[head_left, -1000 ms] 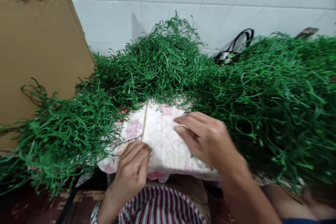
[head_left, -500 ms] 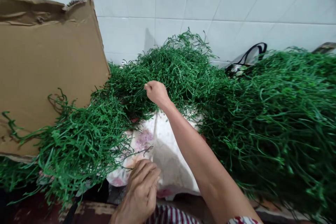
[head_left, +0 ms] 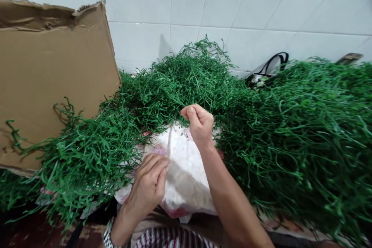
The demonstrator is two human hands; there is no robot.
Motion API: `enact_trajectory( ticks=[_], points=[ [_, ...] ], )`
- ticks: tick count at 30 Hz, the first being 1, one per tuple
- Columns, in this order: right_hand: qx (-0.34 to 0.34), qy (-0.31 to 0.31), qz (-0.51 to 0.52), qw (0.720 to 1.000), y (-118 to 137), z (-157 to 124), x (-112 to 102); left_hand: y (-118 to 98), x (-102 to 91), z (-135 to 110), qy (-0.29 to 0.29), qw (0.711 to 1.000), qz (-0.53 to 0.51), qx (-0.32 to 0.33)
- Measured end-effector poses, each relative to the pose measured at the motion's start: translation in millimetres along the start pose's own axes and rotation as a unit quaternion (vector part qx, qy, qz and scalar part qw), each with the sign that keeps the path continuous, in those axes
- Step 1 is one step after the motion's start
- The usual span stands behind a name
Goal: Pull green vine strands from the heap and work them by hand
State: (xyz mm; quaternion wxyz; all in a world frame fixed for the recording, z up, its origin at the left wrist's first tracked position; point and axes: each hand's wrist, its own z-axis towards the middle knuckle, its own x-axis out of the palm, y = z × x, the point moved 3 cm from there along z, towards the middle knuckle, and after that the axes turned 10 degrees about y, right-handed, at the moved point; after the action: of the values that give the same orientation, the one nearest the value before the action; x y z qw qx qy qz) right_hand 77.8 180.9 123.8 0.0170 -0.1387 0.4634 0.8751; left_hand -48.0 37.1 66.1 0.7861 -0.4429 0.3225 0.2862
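My right hand [head_left: 200, 124] is in a pinch at the near edge of the middle heap of thin green stems [head_left: 192, 73]. A slender green stem [head_left: 178, 100] runs from the heap to its fingertips. Lower and to the left, my left hand [head_left: 150, 180] is closed with its fingers curled over the floral cloth [head_left: 186, 162]. Whatever those fingers hold, if anything, is hidden. More green stems [head_left: 90, 155] lie to the left of this hand, tangled and with small knobbly tips.
A large brown cardboard sheet or box side [head_left: 58, 62] stands at the left. Another big heap of green stems [head_left: 302, 135] fills the right. Behind it sits a bag with black handles [head_left: 263, 77], against a white tiled wall [head_left: 232, 0].
My right hand has come back from the heap, toward me and to the right, its fingers now pinched round a stem. My left hand has shifted slightly up and left, staying closed.
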Motion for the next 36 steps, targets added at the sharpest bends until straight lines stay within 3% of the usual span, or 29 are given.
enact_trajectory(
  ticks=[4,9,16,19,24,29,33,36],
  points=[
    [-0.063,-0.022,-0.041,0.997,22.7,-39.1,-26.4,5.4,-7.5,3.9,-0.025,0.999,-0.008,-0.026],
    [-0.065,0.001,-0.126,0.99,28.3,-104.5,-55.0,12.0,-8.5,8.1,-0.072,0.993,-0.035,-0.088],
    [-0.004,0.103,-0.187,0.977,7.0,-180.3,-55.9,17.7,-3.3,33.4,-0.128,0.979,-0.059,-0.15],
    [-0.004,0.139,-0.225,0.964,0.0,-191.6,-49.7,21.3,0.2,52.2,-0.154,0.968,-0.067,-0.184],
    [-0.013,0.176,-0.252,0.952,-3.1,-195.3,-45.4,34.2,13.4,81.7,-0.141,0.958,-0.119,-0.219],
    [-0.031,0.224,-0.245,0.943,-1.1,-205.7,-37.7,48.3,28.0,102.7,-0.149,0.927,-0.259,-0.224],
    [-0.037,0.245,-0.233,0.94,4.1,-216.8,-38.5,57.0,28.5,105.1,-0.173,0.917,-0.272,-0.235],
    [-0.015,0.21,-0.204,0.956,9.5,-226.8,-52.8,73.1,22.0,98.5,-0.225,0.916,-0.22,-0.25]
  ],
)
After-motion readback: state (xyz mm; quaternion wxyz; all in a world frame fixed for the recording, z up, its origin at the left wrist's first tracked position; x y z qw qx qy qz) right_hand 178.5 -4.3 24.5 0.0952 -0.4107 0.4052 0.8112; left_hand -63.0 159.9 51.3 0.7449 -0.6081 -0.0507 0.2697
